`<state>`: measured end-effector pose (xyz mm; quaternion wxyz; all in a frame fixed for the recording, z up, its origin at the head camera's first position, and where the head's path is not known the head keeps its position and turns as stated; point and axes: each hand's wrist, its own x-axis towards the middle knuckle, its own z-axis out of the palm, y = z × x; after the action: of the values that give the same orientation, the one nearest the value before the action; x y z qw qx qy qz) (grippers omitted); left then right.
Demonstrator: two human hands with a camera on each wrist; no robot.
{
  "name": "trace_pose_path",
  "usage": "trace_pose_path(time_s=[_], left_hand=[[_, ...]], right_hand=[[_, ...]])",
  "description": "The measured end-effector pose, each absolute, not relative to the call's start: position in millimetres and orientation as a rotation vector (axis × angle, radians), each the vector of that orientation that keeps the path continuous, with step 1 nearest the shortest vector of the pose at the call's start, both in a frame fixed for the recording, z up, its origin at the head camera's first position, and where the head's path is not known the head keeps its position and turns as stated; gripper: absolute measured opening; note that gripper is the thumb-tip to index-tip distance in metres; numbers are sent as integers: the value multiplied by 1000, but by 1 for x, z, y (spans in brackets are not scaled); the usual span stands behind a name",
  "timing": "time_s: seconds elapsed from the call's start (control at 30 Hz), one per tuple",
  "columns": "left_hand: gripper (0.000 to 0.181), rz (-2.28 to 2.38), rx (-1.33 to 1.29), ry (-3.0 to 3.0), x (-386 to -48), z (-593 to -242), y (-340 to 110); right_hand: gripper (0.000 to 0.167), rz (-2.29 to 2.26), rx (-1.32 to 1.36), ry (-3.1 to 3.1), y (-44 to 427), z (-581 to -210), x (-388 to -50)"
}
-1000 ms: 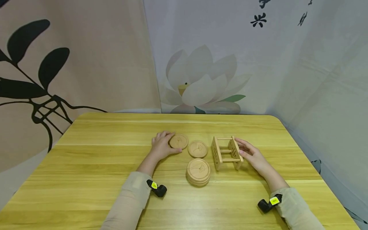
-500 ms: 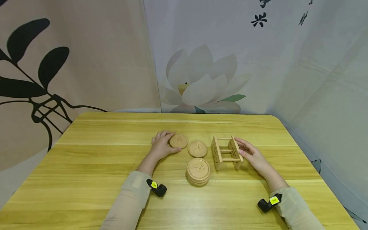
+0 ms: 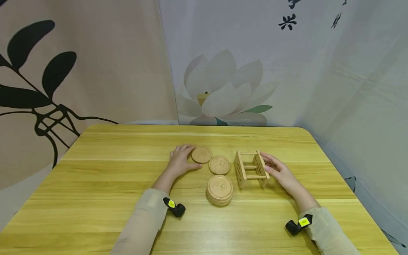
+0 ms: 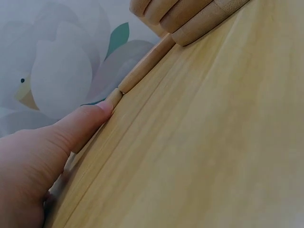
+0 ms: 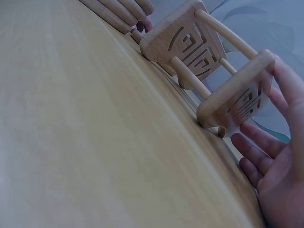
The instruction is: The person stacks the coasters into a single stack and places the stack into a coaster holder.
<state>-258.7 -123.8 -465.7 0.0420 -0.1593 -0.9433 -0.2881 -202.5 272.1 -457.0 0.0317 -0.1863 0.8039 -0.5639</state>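
Note:
My left hand (image 3: 179, 163) rests on the table, thumb and forefinger spread at the left edge of a round wooden disc (image 3: 201, 155). The left wrist view shows the straight thumb (image 4: 83, 123) touching a disc's rim. A second disc (image 3: 219, 165) lies flat to its right, with a stack of several discs (image 3: 220, 187) in front. My right hand (image 3: 280, 173) touches the right side panel of a small wooden rack (image 3: 251, 177) with extended fingers. In the right wrist view the rack (image 5: 232, 97) stands upright, its slotted panels joined by rods.
The wooden table (image 3: 95, 198) runs back to a hanging cloth (image 3: 127, 71) with a printed flower and leaves. Each sleeve carries a black wrist camera, the left one (image 3: 174, 208) and the right one (image 3: 298, 226).
The leftmost disc has shifted slightly right and back, closer to the second disc. My left hand has moved a little the same way. My right hand and the rack have stayed put.

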Motion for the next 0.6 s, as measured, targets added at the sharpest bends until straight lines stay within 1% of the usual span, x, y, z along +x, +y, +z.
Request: trace_pose_path(time_s=[0.23, 0.6], left_hand=[[92, -850, -506, -2917, -265, -466, -119], [81, -878, -529, -2903, -262, -465, -122]], right_hand=[[50, -1736, -574, 2473, 272, -456, -202], [50, -1720, -579, 2484, 272, -455, -202]])
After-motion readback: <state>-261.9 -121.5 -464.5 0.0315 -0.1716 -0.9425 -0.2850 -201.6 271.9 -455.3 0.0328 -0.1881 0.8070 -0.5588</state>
